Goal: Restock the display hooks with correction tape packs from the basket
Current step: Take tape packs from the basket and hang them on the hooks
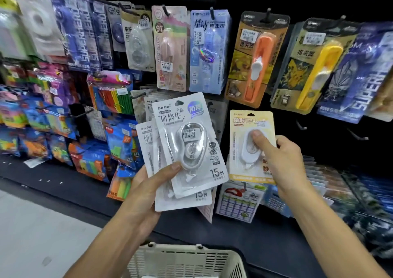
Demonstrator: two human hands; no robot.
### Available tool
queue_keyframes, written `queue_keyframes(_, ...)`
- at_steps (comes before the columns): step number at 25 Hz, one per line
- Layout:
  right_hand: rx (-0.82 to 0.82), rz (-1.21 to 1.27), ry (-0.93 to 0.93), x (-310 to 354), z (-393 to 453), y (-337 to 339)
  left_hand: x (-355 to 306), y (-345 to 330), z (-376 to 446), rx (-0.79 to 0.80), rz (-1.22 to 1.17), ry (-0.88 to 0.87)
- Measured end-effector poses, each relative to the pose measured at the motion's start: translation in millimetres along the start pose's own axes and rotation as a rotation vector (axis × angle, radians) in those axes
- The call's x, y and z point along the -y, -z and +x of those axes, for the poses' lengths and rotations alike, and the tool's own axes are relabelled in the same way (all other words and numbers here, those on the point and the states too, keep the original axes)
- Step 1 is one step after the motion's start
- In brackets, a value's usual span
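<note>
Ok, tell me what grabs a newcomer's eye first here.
Centre frame, the left hand holds a fan of white packs, while the right hand pinches a yellow pack beside them. Above hang an orange tool and a yellow tool; the basket sits below.

Basket (185,260): nearest, bottom centre, between the two forearms.
Fanned stack of correction tape packs (182,150): above the basket, held in left hand (146,190), thumb on front pack.
Single correction tape pack (252,148): just right of the stack, apart from it, gripped by right hand (285,160), thumb over its blister.
Hook wall (265,14): far, behind both hands; hung packs in rows.
Two clip dispenser packs (257,58): upper right on hooks.
Bare hooks (359,136): right of the single pack.
Ledge (63,177): below the hung rows, left.
</note>
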State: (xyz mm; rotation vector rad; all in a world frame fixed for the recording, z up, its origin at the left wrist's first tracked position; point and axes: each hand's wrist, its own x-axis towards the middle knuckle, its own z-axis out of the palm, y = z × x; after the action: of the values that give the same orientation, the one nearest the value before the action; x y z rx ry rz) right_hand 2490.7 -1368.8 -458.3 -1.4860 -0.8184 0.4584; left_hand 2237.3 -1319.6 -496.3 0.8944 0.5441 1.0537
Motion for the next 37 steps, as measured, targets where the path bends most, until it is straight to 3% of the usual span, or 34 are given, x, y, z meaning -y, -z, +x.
queue_keyframes(3,-0.089,-0.051,-0.039,-2,-7,5,2,-2,1,-0.010,-0.002,0.004)
queue_keyframes(5,-0.204,-0.259,0.006,-1,-10,6,2,-3,2,-0.011,0.011,-0.004)
queue_keyframes(7,-0.317,-0.590,0.247,2,-19,2,2,-3,1,-0.029,0.051,-0.020)
queue_keyframes(8,-0.241,-0.603,0.355,5,-26,-3,2,-3,1,-0.041,0.092,-0.026)
queue_keyframes(9,-0.035,-0.464,0.333,6,-35,-11,2,-3,1,-0.046,0.142,-0.028)
queue_keyframes(11,0.440,-0.006,0.036,7,-53,-28,3,-4,0,-0.048,0.200,-0.022)
queue_keyframes(12,0.540,0.099,-0.068,5,-55,-34,3,-5,0,-0.056,0.195,-0.016)
queue_keyframes(15,0.468,0.172,-0.142,4,-47,-39,-8,-4,-2,-0.125,0.139,-0.029)
queue_keyframes(19,0.385,0.141,-0.105,4,-30,-53,-34,8,-3,-0.219,0.183,-0.120)
queue_keyframes(23,0.353,0.029,-0.104,3,-22,-70,-49,13,-7,-0.233,0.194,-0.184)
queue_keyframes(25,0.352,0.090,-0.117,-1,-25,-73,-49,15,-8,-0.233,0.207,-0.186)
queue_keyframes(30,0.183,0.189,-0.299,1,-35,-76,-42,11,-3,-0.253,0.189,-0.179)
queue_keyframes(32,0.228,0.139,-0.315,4,-44,-78,-38,10,-1,-0.270,0.197,-0.167)
queue_keyframes(36,0.613,0.306,-0.256,9,-68,-89,-30,5,0,-0.278,0.209,-0.155)
queue_keyframes(37,0.595,0.316,-0.245,9,-68,-89,-30,3,0,-0.281,0.192,-0.152)
